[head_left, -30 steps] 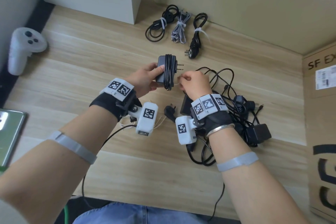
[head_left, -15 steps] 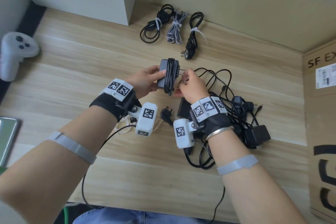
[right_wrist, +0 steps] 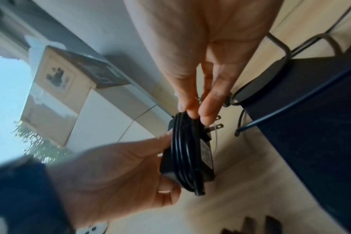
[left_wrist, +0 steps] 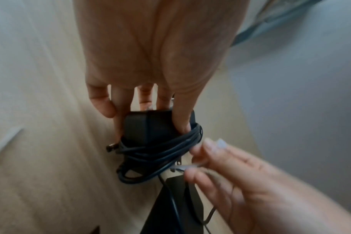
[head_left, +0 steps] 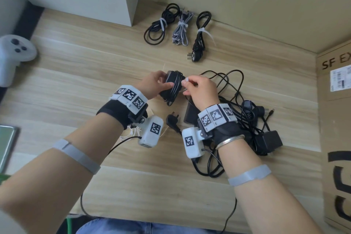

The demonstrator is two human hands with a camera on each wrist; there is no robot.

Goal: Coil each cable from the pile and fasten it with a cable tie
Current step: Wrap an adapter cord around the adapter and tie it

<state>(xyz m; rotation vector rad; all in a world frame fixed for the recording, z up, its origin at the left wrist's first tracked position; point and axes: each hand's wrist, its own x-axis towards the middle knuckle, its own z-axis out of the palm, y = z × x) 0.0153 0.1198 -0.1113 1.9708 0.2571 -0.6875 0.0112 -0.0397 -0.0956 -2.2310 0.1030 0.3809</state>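
Above the woodgrain table [head_left: 95,74], left hand [head_left: 153,86] grips a cable-wound boxy adapter [head_left: 171,89]; right hand [head_left: 201,89] pinches a thin tie [left_wrist: 182,167].

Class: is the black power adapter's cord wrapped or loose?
Wrapped: black cord loops around the black power adapter, gripped by the left hand.

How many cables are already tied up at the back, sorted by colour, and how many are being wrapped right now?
Black tied bundles: 2, the looped one and the plug lead
Grey braided tied bundles: 1
Black adapter with cord wound round it, held in both hands: 1
Total: 4
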